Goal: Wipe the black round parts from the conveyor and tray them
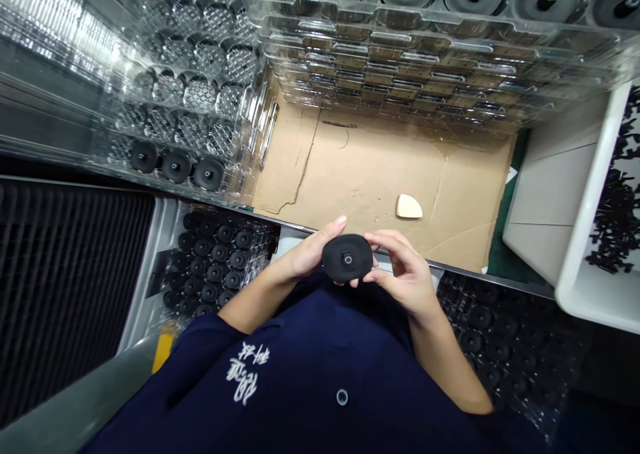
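Between my two hands is a rounded black plastic disc-like part [336,259] with a small raised post at its middle, its post side facing up. My left hand [313,251] grips it from the left, thumb stretched along the top edge and the other fingers hidden beneath. On the right edge, the thumb and fingers of my right hand [403,267] pinch the same part. Beyond my hands, a cream wedge-shaped piece [409,207] lies on the cardboard sheet [370,167].
Stacked clear trays [400,61] with similar black parts stand at the back. Another clear tray [200,94] at left holds three black parts in its front row. A white bin [575,267] of small black pieces is at right. Filled trays [213,261] sit below the table edge.
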The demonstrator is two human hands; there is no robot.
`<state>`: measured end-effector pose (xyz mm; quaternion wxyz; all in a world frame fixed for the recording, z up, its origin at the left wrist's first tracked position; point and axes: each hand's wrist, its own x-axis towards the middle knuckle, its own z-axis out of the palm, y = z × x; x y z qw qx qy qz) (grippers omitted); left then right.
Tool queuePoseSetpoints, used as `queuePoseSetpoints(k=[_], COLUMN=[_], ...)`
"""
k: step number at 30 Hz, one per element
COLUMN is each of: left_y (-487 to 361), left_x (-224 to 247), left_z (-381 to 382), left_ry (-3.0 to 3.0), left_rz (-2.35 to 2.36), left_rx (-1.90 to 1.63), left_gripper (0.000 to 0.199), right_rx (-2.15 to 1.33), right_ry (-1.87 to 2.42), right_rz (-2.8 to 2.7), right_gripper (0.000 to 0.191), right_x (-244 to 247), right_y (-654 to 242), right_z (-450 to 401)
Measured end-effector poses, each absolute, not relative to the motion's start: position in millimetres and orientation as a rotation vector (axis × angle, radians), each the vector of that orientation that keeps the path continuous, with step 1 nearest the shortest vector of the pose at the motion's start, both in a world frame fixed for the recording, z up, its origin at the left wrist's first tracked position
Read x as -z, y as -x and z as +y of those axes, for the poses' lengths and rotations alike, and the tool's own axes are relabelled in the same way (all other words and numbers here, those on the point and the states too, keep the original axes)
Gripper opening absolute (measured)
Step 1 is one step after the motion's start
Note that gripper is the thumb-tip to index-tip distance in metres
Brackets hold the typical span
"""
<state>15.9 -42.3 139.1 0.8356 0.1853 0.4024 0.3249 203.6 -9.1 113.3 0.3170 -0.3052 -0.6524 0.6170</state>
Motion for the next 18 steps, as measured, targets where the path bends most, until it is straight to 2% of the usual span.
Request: queuePoseSetpoints(k=[18], left_y=[-19], left_x=[-106], left_z=[-35], left_ry=[-0.373], left_rz=[0.884], left_rx=[-0.643], left_gripper=[0.078], right_rx=[-1.747], right_ry=[0.970], right_rz=[-1.658], right_gripper=[0.055], right_x=[-80], right_y=[-205], right_z=[-12])
